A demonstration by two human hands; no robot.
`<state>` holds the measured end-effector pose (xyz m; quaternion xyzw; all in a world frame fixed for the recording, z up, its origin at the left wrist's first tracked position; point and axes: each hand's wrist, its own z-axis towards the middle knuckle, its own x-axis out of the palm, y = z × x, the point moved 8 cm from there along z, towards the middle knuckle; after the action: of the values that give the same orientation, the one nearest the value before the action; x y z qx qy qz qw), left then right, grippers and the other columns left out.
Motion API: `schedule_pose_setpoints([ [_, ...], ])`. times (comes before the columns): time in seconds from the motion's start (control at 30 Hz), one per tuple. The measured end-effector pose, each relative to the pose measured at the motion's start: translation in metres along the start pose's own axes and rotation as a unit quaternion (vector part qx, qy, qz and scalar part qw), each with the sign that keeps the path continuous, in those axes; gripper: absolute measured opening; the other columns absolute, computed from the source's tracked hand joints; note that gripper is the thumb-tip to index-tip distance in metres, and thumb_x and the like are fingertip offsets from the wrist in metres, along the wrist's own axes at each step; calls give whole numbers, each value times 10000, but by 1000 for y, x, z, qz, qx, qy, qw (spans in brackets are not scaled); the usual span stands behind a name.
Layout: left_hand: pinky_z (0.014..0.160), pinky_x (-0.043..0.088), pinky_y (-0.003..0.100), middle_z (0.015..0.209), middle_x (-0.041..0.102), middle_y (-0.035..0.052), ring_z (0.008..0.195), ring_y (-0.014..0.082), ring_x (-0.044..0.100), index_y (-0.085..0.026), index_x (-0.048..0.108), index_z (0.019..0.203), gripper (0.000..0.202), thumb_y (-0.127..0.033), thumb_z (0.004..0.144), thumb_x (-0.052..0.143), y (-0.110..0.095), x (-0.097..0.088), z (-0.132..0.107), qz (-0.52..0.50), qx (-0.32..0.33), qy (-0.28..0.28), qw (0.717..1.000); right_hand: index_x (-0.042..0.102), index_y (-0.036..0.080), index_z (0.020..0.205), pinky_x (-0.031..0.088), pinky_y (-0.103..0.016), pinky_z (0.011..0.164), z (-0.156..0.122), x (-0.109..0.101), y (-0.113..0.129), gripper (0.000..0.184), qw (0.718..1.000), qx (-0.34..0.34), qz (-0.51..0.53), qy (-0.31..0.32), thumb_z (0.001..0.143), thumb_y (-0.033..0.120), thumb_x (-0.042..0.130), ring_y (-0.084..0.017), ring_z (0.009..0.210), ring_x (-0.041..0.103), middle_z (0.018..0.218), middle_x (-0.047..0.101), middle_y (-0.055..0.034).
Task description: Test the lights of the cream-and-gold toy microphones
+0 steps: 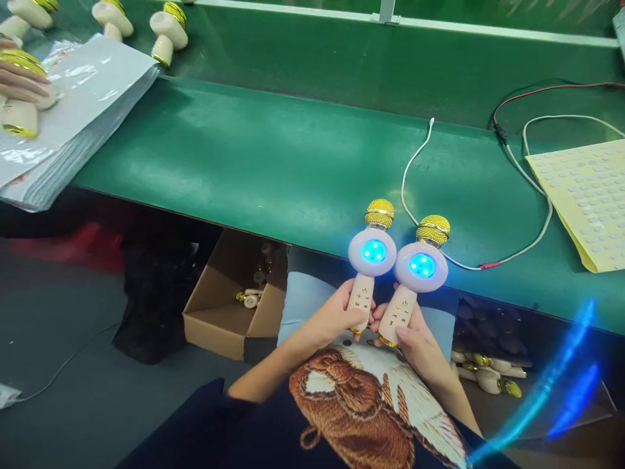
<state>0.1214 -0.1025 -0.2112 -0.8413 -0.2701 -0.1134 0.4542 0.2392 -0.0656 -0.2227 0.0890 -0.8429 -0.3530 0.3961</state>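
Note:
My left hand (336,319) grips the handle of a white toy microphone (372,251) with a gold mesh head and a round body glowing blue. My right hand (415,339) grips a second, matching microphone (420,266), lit blue too. Both are held upright side by side over my lap, at the near edge of the green table (273,163). Fingers of both hands are wrapped round the handles, thumbs near the button panels.
A white cable (415,163) with a red tip lies on the table, a yellow sticker sheet (586,195) at right. Another person's hand (22,81) holds a microphone over stacked plastic bags (73,111). More microphones (168,29) lie far left. Cardboard boxes (229,306) below hold microphones.

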Motion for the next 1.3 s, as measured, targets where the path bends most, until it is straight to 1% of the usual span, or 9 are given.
schedule_pose_setpoints([
  [0.13,388,437,191,823,563,9,626,133,563,-190,491,1030,380,-218,682,639,-1,1,0,38,35,-26,998,357,329,1295,544,-282,585,1,-2,1,541,999,-36,-23,-5,845,395,650,-194,829,633,1021,593,-26],
  [0.27,339,361,175,695,556,-11,475,88,462,-190,497,940,235,-310,762,591,2,-4,2,45,63,-36,996,402,296,1244,435,-209,447,4,-4,5,394,995,-71,-70,7,914,440,562,-161,731,605,973,571,-27],
  [0.43,317,246,175,695,560,-3,445,80,429,-183,523,954,335,-429,755,633,7,-14,8,13,74,-43,996,471,257,1169,462,-247,597,9,-9,10,261,990,-109,-89,2,968,422,486,-121,692,594,918,591,-5],
  [0.5,340,240,186,698,559,-3,452,81,436,-178,532,963,347,-435,755,638,7,-15,10,11,77,-42,996,486,246,1140,471,-263,638,11,-10,10,254,989,-118,-85,-2,960,426,498,-121,677,594,883,599,3],
  [0.7,451,347,225,679,549,-24,488,92,488,-174,531,905,306,-409,744,645,4,-17,11,-1,81,-58,995,479,243,1150,461,-254,555,15,-16,10,351,991,-103,-69,-58,906,482,564,-126,583,586,781,621,14],
  [0.83,421,326,209,665,552,-32,469,84,497,-171,529,880,287,-405,757,641,2,-18,12,-3,70,-66,995,505,230,1094,474,-244,535,17,-19,11,346,990,-89,-73,-75,877,487,587,-128,558,604,731,633,19],
  [1.03,398,343,209,641,553,-36,431,83,498,-164,536,863,348,-493,798,625,-3,-17,11,-18,75,-69,995,546,197,916,412,-207,388,24,-33,13,396,987,-76,-84,-114,748,528,684,-115,390,537,553,606,36],
  [1.17,406,358,203,643,558,-26,437,81,503,-155,560,887,403,-551,827,603,-8,-17,9,-19,75,-78,994,571,187,883,401,-203,366,22,-35,15,382,987,-62,-82,-123,777,545,651,-121,376,536,533,608,23],
  [1.3,370,344,182,669,598,30,488,110,552,-143,611,869,479,-612,857,516,-5,-7,9,-62,0,-28,998,606,199,984,436,-209,418,14,-19,23,369,996,-36,6,-83,852,543,589,-120,451,559,605,618,20],
])
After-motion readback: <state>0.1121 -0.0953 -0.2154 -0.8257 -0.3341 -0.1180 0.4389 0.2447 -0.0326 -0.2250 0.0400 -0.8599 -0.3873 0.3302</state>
